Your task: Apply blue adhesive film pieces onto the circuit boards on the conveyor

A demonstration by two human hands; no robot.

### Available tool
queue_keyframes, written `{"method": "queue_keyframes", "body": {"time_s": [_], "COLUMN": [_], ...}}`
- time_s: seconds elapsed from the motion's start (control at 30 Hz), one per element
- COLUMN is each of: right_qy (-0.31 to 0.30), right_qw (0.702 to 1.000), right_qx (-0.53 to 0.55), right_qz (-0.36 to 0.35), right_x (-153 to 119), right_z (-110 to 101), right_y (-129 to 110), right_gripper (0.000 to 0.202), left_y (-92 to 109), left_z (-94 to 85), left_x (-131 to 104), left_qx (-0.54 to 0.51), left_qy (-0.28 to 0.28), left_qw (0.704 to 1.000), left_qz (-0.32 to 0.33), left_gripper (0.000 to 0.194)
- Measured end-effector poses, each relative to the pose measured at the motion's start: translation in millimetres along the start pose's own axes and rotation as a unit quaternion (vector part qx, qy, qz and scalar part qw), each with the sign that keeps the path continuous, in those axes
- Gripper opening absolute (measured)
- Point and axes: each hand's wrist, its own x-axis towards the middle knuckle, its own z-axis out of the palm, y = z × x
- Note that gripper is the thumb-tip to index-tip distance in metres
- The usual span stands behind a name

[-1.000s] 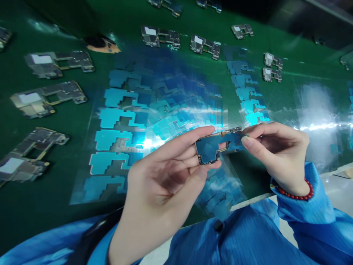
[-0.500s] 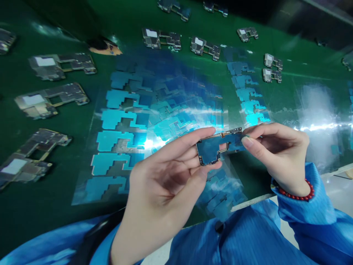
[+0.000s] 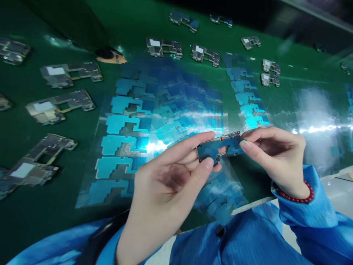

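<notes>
A small phone circuit board [image 3: 208, 149] is held up in front of me, its near face mostly covered by a dark blue film. My left hand [image 3: 171, 180] grips its left part, fingers behind and along the top edge, thumb pressed on the film near the lower edge. At the board's right end, my right hand [image 3: 281, 158] pinches with thumb and forefinger; the exact contact, on board or film edge, is partly hidden. Below and behind are clear sheets carrying blue die-cut films [image 3: 113, 145].
Several circuit boards with white labels lie at the left, including one board [image 3: 62, 106], and more at the back, such as another board [image 3: 164, 48]. A second strip of blue films [image 3: 245, 97] lies right of centre on the green mat [image 3: 154, 20]. The table edge [image 3: 252, 205] is near my body.
My left thumb has moved up from the board's lower edge onto its film-covered face. The right hand keeps its pinch at the right end. The view has shifted slightly.
</notes>
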Motion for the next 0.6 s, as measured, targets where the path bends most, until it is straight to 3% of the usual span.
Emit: {"method": "queue_keyframes", "body": {"time_s": [0.2, 0.37, 0.6], "right_qy": [0.001, -0.002, 0.005], "right_qw": [1.0, 1.0, 1.0], "right_qx": [0.002, 0.013, 0.004], "right_qz": [0.007, 0.007, -0.004], "right_x": [0.4, -1.2, -4.0], "right_z": [1.5, 2.5, 7.1], "right_y": [-1.7, -0.2, 3.7], "right_gripper": [0.012, 0.011, 0.009], "left_y": [-7.8, -6.1, -7.6], "left_z": [-0.9, 1.3, 4.5], "left_x": [5.4, 7.0, 6.2], "left_qx": [0.001, -0.031, -0.037], "left_qy": [-0.01, -0.031, -0.003], "left_qw": [0.999, 0.999, 0.999], "left_qz": [0.032, 0.0, 0.007], "left_gripper": [0.027, 0.021, 0.015]}}
